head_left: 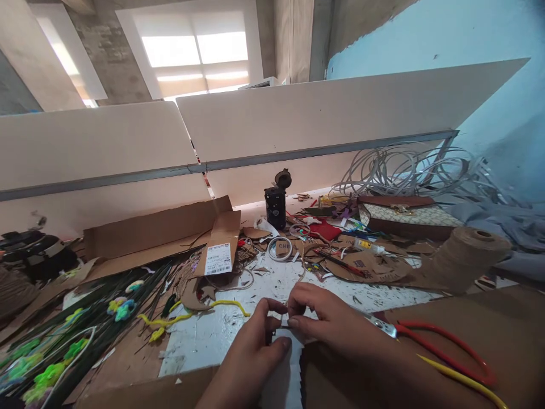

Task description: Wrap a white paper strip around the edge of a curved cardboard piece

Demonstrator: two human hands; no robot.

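Observation:
Both hands meet low in the middle of the head view, over the near edge of the white table. My left hand [264,338] is closed, fingers curled and thumb bent inward. My right hand [313,312] pinches beside it, its thumb and forefinger pressed together. Between the fingertips is something small and thin that I cannot make out. Directly beneath the hands lies a white strip [289,369] with a jagged right edge. Scissors with red handles [447,341] lie just right of my right wrist, partly behind it. A yellow pipe cleaner [230,303] curves left of my left hand.
An open cardboard box [157,233] and green stems with fuzzy flowers [123,307] are at left. Behind the hands stand a tape roll [280,249] and a black bottle [276,209]. A twine spool [464,258], a patterned bag [409,216] and coiled wire [383,170] are at right.

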